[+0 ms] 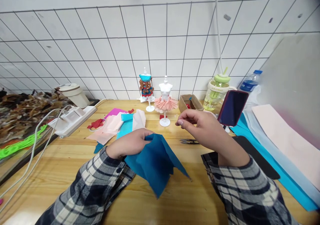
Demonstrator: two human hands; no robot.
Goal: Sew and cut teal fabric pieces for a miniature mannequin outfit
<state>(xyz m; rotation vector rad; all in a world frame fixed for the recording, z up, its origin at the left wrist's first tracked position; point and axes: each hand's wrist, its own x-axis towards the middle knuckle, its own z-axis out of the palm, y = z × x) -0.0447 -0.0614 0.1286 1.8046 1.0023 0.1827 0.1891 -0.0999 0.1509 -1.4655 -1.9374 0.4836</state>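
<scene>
My left hand is closed on a piece of teal-blue fabric, gathered at its top, with loose corners hanging over the table. To the right and slightly higher, my right hand is raised with thumb and fingertips pinched together; whatever they may hold is too small to make out. Below the right hand lies a pair of black thread snips. Straight ahead stands a white mini dress form wearing a pleated pink skirt. Behind it on the left, another form wears a blue, brown and red outfit.
Fabric pieces lie at left, near a power strip with cables. A small cardboard box, a green-lidded bottle and a propped phone stand at back right. Coloured sheets and a black mat lie at right.
</scene>
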